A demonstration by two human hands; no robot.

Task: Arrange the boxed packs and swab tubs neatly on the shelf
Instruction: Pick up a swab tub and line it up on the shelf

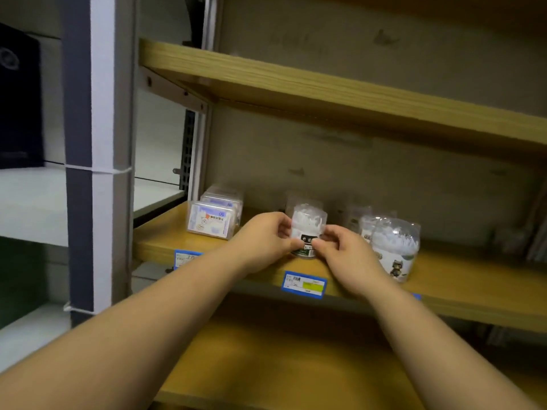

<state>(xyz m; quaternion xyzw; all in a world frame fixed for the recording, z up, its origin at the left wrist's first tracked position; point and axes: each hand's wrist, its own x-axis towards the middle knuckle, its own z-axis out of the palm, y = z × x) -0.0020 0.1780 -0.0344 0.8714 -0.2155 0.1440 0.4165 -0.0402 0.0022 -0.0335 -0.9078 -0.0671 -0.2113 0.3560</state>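
Note:
A clear swab tub with a dark label (307,223) stands near the front edge of the middle wooden shelf (444,279). My left hand (263,241) grips its left side and my right hand (346,255) pinches its lower right side. To the left, several clear boxed packs (213,220) with blue-white labels stand in a row going back. To the right stands a larger swab tub with a cartoon label (395,250), and more tubs (355,217) sit blurred behind it.
Blue price tags (304,284) hang on the shelf's front edge. An upper wooden shelf (296,81) overhangs, and a lower one (266,365) lies under my arms. A grey-white post (100,143) and white shelving stand at left. Grey items (532,244) lean at far right.

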